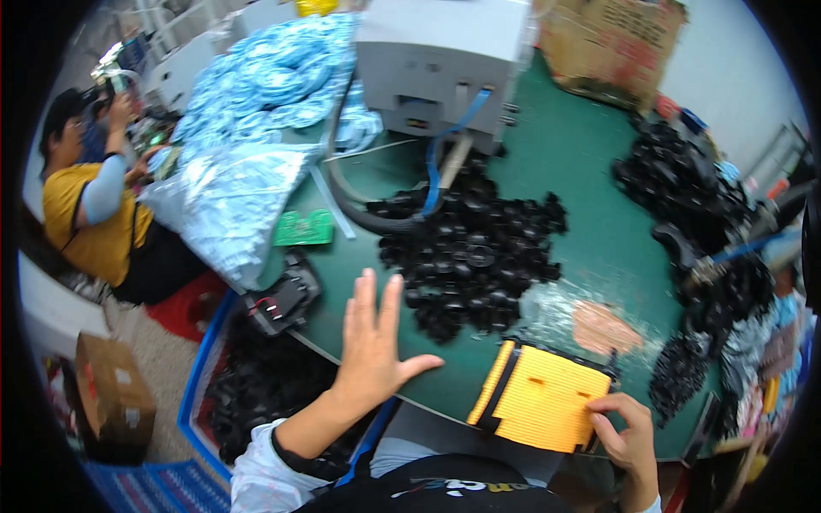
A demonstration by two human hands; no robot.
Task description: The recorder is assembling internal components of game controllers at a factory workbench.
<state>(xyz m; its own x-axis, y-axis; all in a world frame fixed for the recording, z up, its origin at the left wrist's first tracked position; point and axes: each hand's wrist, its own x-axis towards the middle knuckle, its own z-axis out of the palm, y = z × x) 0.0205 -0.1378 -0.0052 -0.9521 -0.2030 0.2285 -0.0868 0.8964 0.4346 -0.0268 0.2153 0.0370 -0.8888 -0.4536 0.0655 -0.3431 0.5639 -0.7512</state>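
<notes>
A person's left hand (369,350), back upward, stretches its fingers away from the body with the thumb stuck out to the right, holding nothing, just on the near left side of a heap of shiny, rounded black parts (479,252) on a smooth green tabletop (556,141). On the heap's near right side lies a roughly rectangular, finely ribbed yellow panel (552,402) crossed by a black strip; the right hand (626,427), fingers bent, meets its right edge, though whether it grips cannot be told. Left of the heap sits a flat green circuit board (304,228).
</notes>
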